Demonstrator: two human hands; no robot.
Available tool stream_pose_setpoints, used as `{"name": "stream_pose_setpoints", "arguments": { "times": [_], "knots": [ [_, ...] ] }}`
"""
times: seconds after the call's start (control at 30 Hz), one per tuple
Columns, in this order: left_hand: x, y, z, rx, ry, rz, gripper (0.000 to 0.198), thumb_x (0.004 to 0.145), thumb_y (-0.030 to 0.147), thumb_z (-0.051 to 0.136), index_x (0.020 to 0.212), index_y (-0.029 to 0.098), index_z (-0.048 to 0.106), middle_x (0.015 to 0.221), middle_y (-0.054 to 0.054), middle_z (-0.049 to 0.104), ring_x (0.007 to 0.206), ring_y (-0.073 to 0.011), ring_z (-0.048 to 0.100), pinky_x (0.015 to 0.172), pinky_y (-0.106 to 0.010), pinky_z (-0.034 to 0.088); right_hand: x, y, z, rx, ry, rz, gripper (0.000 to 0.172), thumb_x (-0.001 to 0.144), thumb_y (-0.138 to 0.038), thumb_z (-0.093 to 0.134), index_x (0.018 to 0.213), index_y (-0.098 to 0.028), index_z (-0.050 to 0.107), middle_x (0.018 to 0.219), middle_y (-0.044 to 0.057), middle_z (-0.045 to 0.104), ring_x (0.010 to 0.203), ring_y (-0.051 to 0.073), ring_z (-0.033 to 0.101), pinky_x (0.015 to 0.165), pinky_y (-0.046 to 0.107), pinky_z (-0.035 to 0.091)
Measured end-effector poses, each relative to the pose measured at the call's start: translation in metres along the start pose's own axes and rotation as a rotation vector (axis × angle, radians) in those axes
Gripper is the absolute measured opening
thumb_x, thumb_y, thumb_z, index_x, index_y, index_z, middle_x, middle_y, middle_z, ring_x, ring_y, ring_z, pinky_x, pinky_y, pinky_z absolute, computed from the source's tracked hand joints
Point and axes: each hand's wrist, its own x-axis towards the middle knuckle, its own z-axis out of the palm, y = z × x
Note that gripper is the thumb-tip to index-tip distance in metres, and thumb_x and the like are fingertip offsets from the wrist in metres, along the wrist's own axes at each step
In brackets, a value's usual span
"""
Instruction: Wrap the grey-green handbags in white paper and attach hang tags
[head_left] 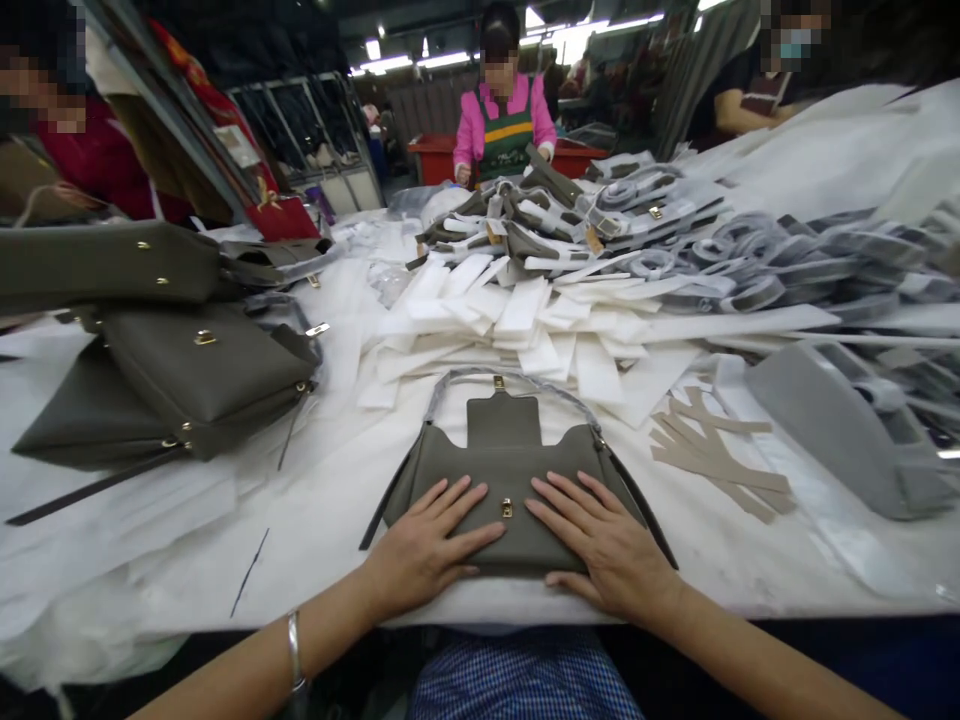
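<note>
An olive-grey handbag [502, 468] lies flat before me at the table's front edge. Its flap tab [504, 422] points away from me, and a gold clasp [507, 508] sits in the middle of its front panel. The handle [517, 374], wrapped in clear film, arches behind the bag. My left hand [439, 535] rests on the bag's left half with fingers spread. On the right half, my right hand [600, 540] lies flat too, its fingers stretched toward the clasp. Neither hand grips anything.
Several finished-looking handbags [217, 370] are piled at the left. White foam strips [525, 305] and wrapped straps [720, 250] heap up across the back. Brown strips [720, 450] and a grey wrapped piece [847, 430] lie at the right. A person in pink [504, 120] stands opposite.
</note>
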Motion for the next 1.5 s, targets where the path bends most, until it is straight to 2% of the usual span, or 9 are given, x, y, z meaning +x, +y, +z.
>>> {"name": "stream_pose_setpoints", "arguments": {
  "times": [0.13,0.3,0.43,0.57,0.77,0.93,1.2,1.4,1.5],
  "knots": [
    [0.01,0.017,-0.005,-0.04,-0.032,-0.125,0.073,0.09,0.041,0.067,0.154,0.038,0.03,0.163,-0.012,0.028,0.149,-0.0328,0.028,0.119,-0.054,0.027,0.002,0.002,-0.003,0.023,-0.017,-0.029,0.076,0.092,-0.06,0.056,0.154,-0.022,0.035,0.159,0.01,0.038,0.144,0.032,0.037,0.118,0.055,0.026],
    [0.018,0.029,-0.017,-0.035,-0.053,-0.17,0.07,0.09,0.032,0.068,0.152,0.037,0.035,0.16,-0.013,0.035,0.147,-0.0339,0.031,0.117,-0.053,0.031,0.005,0.004,-0.005,0.027,-0.024,-0.04,0.066,0.094,-0.049,0.059,0.15,-0.02,0.042,0.156,0.01,0.043,0.141,0.031,0.042,0.116,0.054,0.032],
    [0.003,0.055,-0.022,-0.089,-0.042,-0.216,0.063,0.092,0.028,0.065,0.149,0.039,0.039,0.155,-0.01,0.043,0.143,-0.0316,0.039,0.116,-0.05,0.035,-0.007,-0.008,-0.016,0.07,-0.074,-0.083,0.06,0.095,-0.04,0.06,0.15,-0.024,0.043,0.154,0.006,0.046,0.14,0.027,0.046,0.115,0.049,0.035],
    [-0.019,0.077,-0.017,-0.104,-0.065,-0.21,0.067,0.091,0.031,0.067,0.151,0.036,0.037,0.156,-0.011,0.042,0.142,-0.0334,0.041,0.114,-0.053,0.037,-0.023,-0.026,-0.021,0.077,-0.115,-0.125,0.069,0.095,-0.051,0.057,0.154,-0.027,0.034,0.155,0.004,0.044,0.14,0.025,0.045,0.115,0.046,0.036],
    [-0.016,0.061,0.012,0.032,0.067,-0.156,0.065,0.094,0.047,0.06,0.152,0.034,0.034,0.164,-0.01,0.026,0.15,-0.0351,0.022,0.119,-0.059,0.025,-0.018,-0.026,0.001,-0.007,0.018,-0.039,0.072,0.093,-0.054,0.058,0.154,-0.024,0.035,0.159,0.008,0.038,0.143,0.029,0.04,0.117,0.049,0.032],
    [-0.015,0.055,0.018,0.055,0.143,-0.131,0.06,0.096,0.057,0.049,0.151,0.035,0.037,0.161,-0.009,0.032,0.149,-0.0341,0.026,0.118,-0.058,0.028,-0.01,-0.028,-0.014,0.052,-0.034,-0.006,0.066,0.093,-0.055,0.057,0.151,-0.026,0.042,0.155,0.008,0.045,0.141,0.029,0.043,0.116,0.05,0.033],
    [-0.019,0.055,0.025,0.078,0.208,-0.109,0.068,0.095,0.063,0.045,0.155,0.035,0.027,0.159,-0.011,0.035,0.147,-0.0345,0.03,0.117,-0.057,0.03,0.055,-0.057,-0.035,0.081,-0.081,0.191,0.023,0.1,-0.034,0.051,0.101,-0.019,0.068,0.096,0.007,0.073,0.093,0.022,0.066,0.082,0.031,0.049],
    [-0.022,0.053,0.032,0.077,0.217,-0.117,0.069,0.095,0.062,0.048,0.155,0.036,0.027,0.16,-0.01,0.035,0.148,-0.0345,0.028,0.117,-0.058,0.03,0.082,-0.059,-0.027,-0.063,-0.203,0.078,0.035,0.101,-0.035,0.044,0.085,-0.017,0.07,0.086,0.008,0.072,0.083,0.02,0.066,0.072,0.028,0.042],
    [-0.022,0.054,0.032,0.079,0.225,-0.119,0.07,0.095,0.058,0.051,0.155,0.036,0.025,0.16,-0.01,0.034,0.147,-0.034,0.03,0.117,-0.058,0.031,0.084,-0.065,-0.027,-0.044,-0.305,0.203,0.041,0.102,-0.038,0.041,0.09,-0.016,0.073,0.092,0.012,0.075,0.086,0.023,0.069,0.073,0.029,0.043]
  ]
}}
